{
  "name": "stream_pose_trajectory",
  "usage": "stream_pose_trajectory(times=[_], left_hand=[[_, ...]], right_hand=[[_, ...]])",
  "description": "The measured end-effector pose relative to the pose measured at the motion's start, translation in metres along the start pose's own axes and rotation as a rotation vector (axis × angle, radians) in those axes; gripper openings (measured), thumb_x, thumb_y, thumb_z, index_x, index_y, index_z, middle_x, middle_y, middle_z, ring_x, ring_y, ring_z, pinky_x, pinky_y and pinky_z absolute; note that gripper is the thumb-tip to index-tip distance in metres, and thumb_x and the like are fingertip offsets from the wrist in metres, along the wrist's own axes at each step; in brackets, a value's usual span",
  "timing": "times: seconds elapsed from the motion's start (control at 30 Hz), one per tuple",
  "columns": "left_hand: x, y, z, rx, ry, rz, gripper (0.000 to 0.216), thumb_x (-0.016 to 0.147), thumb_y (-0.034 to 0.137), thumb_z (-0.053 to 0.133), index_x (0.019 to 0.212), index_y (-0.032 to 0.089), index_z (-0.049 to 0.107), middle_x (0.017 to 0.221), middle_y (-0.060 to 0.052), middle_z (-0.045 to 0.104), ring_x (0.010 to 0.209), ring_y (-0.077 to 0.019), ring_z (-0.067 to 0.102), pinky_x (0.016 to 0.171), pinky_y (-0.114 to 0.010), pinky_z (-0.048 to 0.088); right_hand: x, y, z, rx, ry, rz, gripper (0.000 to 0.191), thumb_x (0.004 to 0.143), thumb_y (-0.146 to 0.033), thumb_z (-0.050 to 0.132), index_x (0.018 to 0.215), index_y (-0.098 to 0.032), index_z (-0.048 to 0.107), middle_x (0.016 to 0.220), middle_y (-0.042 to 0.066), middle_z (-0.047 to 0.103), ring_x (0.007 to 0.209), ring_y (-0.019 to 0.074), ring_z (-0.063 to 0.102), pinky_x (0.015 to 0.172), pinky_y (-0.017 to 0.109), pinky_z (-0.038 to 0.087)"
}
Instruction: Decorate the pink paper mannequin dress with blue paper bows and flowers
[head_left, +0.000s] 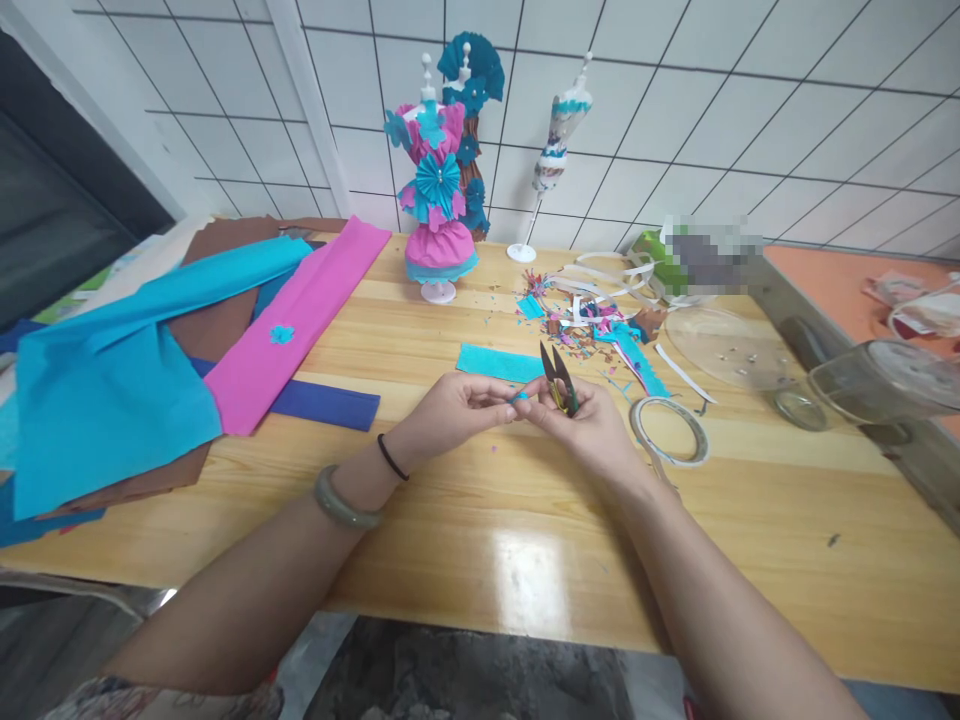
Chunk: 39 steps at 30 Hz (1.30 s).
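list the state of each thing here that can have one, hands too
left hand: pinching a small blue piece
right hand: at the same piece, also holding scissors
scissors: blades parted, tips pointing away
tape roll: lying flat, end loose
teal strip: lying flat
blue flower: resting on pink paper
front dress form: upright, dressed

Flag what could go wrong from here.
1. Scissors sit in the right hand with parted blades while its fingertips work at the small blue piece; a blade might nick the left hand if the grip turns.
2. The blue piece is tiny; if dropped, it could get lost among the similarly coloured scraps.
3. The tape roll lies close to the right forearm, which might knock it.
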<state>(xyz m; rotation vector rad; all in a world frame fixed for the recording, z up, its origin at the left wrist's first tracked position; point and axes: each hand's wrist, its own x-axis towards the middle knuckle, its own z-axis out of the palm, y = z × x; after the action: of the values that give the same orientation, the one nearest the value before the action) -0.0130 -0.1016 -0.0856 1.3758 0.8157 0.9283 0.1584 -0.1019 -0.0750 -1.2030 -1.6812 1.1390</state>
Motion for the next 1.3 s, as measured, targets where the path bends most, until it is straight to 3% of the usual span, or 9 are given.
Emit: stream_pose_trajectory(times=[0.17,0.47,0.87,1.3], left_hand=[[0.001,-0.006,-0.003,-0.107,0.060,-0.029,0.024,0.069,0.026,0.067,0.088,0.013,0.064,0.076,-0.003,0.068,0.072,-0.0127,0.062,0.072,-0.027,0.047],[0.001,0.004,-0.008,-0.057,0.105,0.044,0.017,0.074,0.028,0.062,0.080,0.013,0.062,0.069,-0.001,0.064,0.066,-0.0104,0.058,0.070,-0.025,0.044],[0.000,0.000,-0.007,0.056,0.036,0.088,0.012,0.077,0.022,0.057,0.082,0.013,0.061,0.071,-0.002,0.060,0.071,-0.0109,0.055,0.071,-0.024,0.043],[0.001,0.000,-0.006,0.127,0.035,0.075,0.016,0.077,0.027,0.056,0.079,0.013,0.062,0.073,-0.003,0.061,0.072,-0.0122,0.055,0.071,-0.025,0.043]], right_hand=[[0.001,-0.001,-0.004,-0.006,0.055,-0.014,0.028,0.074,-0.044,0.059,0.084,-0.018,0.058,0.054,-0.007,0.035,0.046,0.0075,0.032,0.046,0.022,0.027],[-0.002,-0.006,-0.008,-0.330,-0.116,-0.160,0.038,0.090,-0.044,0.029,0.082,-0.017,0.054,0.066,0.000,0.048,0.061,0.0124,0.045,0.056,0.024,0.032],[-0.001,-0.007,-0.010,-0.585,-0.186,-0.194,0.040,0.089,-0.045,0.032,0.084,-0.016,0.058,0.066,0.002,0.056,0.059,0.0139,0.051,0.059,0.024,0.035],[-0.001,-0.009,-0.010,-0.635,-0.171,-0.201,0.042,0.089,-0.045,0.031,0.081,-0.017,0.061,0.061,0.002,0.056,0.055,0.0137,0.050,0.056,0.023,0.034]])
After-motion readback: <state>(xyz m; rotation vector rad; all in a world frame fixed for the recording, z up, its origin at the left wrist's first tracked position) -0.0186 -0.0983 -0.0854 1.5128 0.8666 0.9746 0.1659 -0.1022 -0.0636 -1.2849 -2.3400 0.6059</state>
